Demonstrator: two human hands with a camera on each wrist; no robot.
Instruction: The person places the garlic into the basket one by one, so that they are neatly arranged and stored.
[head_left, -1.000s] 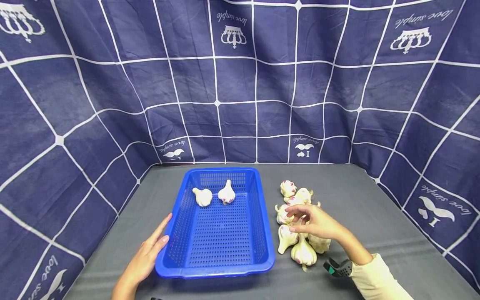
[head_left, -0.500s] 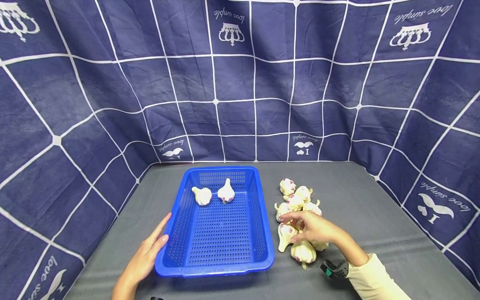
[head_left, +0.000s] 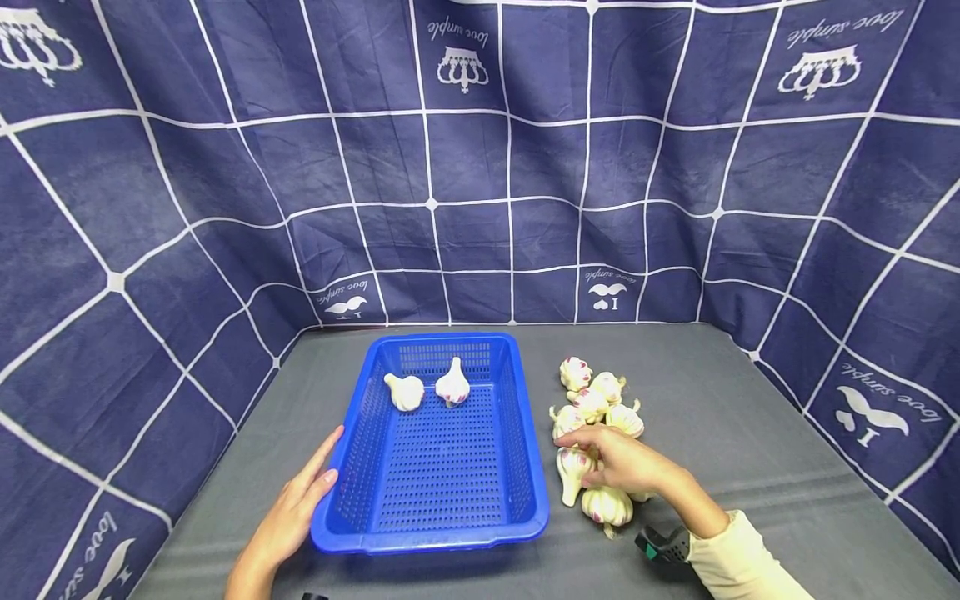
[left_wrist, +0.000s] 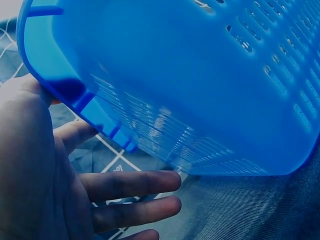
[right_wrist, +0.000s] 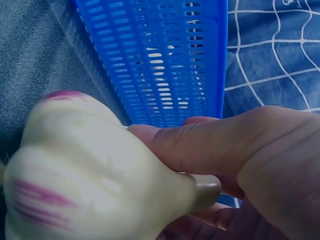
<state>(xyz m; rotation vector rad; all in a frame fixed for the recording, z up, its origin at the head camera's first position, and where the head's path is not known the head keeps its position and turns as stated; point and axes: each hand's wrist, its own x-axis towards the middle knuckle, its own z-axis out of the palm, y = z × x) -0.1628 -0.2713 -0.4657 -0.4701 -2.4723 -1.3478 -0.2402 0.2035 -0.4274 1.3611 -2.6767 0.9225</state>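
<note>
My left hand (head_left: 288, 512) rests at the left rim of a blue perforated plastic basket (head_left: 431, 543), fingers straight; in the left wrist view the thumb side touches the rim (left_wrist: 75, 102) and the other fingers extend beside it. My right hand (head_left: 618, 458) is over the pile at the right, thumb and index finger pinching a garlic bulb (head_left: 572, 483) with its stem toward me. Another garlic bulb (head_left: 607, 506) lies just in front of that hand and fills much of the right wrist view, hiding the fingertips there. Two garlic bulbs, left (head_left: 406, 393) and right (head_left: 453, 385), lie in the basket's far end.
Several more garlic bulbs (head_left: 588, 404) are heaped beyond my right hand. Everything stands on a dark grey cloth-covered table (head_left: 697, 375). A navy curtain (head_left: 480, 167) with white grid lines encloses the back and sides.
My right hand has lowered and moved slightly left and nearer, its fingers closing round the garlic bulb, which has turned a little. The left hand and basket stay almost still.
</note>
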